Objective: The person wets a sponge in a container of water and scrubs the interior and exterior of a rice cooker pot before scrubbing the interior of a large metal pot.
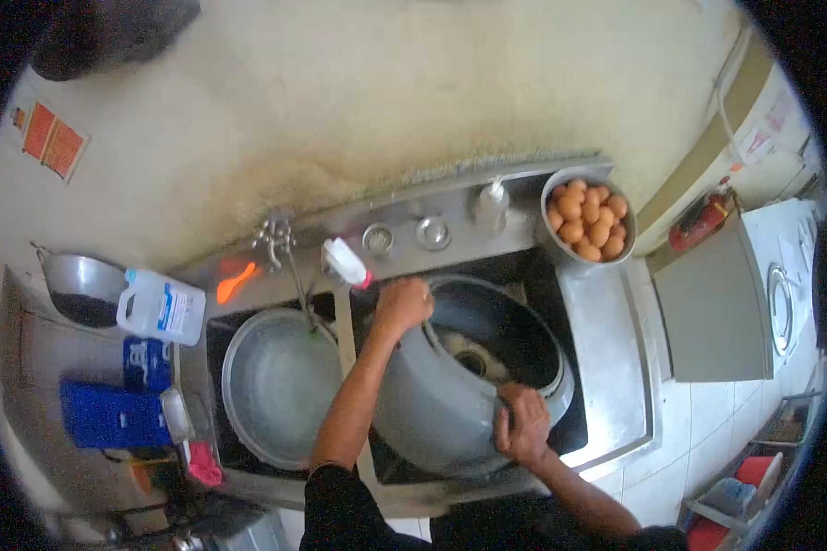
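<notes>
A large grey metal pot (423, 395) sits tilted in the right sink basin, its dark inside facing away from me. My left hand (404, 306) is closed on the pot's rim at the upper left. On the near right side of the rim, my right hand (522, 422) is wrapped around the edge. A round, pale-centred shape shows inside the pot. In the left basin, beside my left forearm, a wide metal basin (285, 390) holds cloudy water under the tap (276, 241). A white bottle with a red tip (347, 264) stands just beyond my left hand.
A metal pot of brown eggs (560, 250) stands at the back right corner, near a pump bottle (492, 209). Two small metal cups (377, 240) and an orange utensil (237, 283) lie along the ledge. Left are a white jug (179, 310) and blue crates (110, 415).
</notes>
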Demonstrator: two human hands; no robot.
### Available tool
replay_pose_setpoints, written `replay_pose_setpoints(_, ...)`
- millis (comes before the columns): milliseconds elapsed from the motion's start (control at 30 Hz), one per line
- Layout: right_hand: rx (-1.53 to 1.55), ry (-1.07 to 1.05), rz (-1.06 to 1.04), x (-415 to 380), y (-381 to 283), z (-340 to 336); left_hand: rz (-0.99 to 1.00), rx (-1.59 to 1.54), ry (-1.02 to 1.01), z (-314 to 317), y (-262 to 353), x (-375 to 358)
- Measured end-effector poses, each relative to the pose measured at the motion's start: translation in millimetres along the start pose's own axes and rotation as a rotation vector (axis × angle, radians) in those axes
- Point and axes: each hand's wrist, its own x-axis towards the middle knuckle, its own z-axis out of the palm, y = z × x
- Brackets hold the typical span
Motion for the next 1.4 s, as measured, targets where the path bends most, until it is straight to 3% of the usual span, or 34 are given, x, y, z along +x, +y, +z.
replay_pose_setpoints(133, 0.045, 0.008, 0.008, 3, 0, -2, 0.152, -0.055, -0.206, 0, 60, -52)
replay_pose_setpoints(233, 0.089, 0.025, 0.04, 1, 1, -1, 0.241, -0.149, -0.252, -19, 98, -92)
replay_pose_setpoints(333, 0.057, 0.012, 0.019, 9, -2, -4, 0.022, -0.089, -0.268, -12, 46, -46)
replay_pose_setpoints(400, 0.063, 0.0, 0.03, 8, -7, -9, 0.008, -0.059, 0.017, 8, 1, -17)
replay_pose_setpoints(433, 0.054, 0.014, 0.026, 8, -5, -8, 0.022, -0.059, 0.028, 5, 10, -15)
replay_pose_setpoints(500, 0.037, 0.02, 0.014, 4, -3, -7, 0.108, 0.034, -0.144, 0, 39, -27)
replay_pose_setpoints(600, 0.086, 0.024, 0.048, -4, 1, -5, 0.256, -0.118, -0.383, -18, 117, -87)
replay_pose_setpoints(667, 0.127, 0.025, 0.074, -11, 7, -2, 0.535, -0.307, -0.104, 9, 143, -127)
replay_pose_setpoints(700, 0.221, 0.141, 0.058, -14, 10, -2, 0.53, -0.313, -0.113, 13, 139, -128)
replay_pose_setpoints(733, 0.312, 0.258, 0.038, -16, 14, -3, 0.368, -0.179, -0.154, 8, 134, -118)
replay_pose_setpoints(833, 0.33, 0.253, 0.126, -20, 28, -5, 0.04, 0.094, -0.142, -3, 71, -69)
replay_pose_setpoints(900, 0.373, 0.183, 0.185, -14, 21, -15, -0.102, -0.058, -0.002, -18, 40, -58)
replay_pose_setpoints(1000, 0.61, 0.324, 0.304, -13, 23, -4, -0.012, -0.11, -0.139, -9, 102, -98)
replay_pose_setpoints(1067, 0.539, 0.356, 0.298, -17, 37, 0, 0.228, -0.065, -0.136, 15, 159, -138)
replay_pose_setpoints(1100, 0.473, 0.377, 0.288, -21, 38, 4, 0.218, -0.065, -0.148, 26, 170, -143)
replay_pose_setpoints(1167, 0.524, 0.398, 0.287, -16, 33, 6, 0.397, -0.003, -0.071, 39, 180, -145)
replay_pose_setpoints(1233, 0.483, 0.4, 0.319, -16, 31, 4, 0.134, 0.076, -0.255, 20, 133, -107)
replay_pose_setpoints(1333, 0.405, 0.416, 0.277, -14, 28, 6, 0.059, 0.056, -0.154, -8, 98, -88)
replay_pose_setpoints(1400, 0.387, 0.42, 0.27, -15, 24, 7, 0.162, 0.112, -0.349, 15, 153, -108)
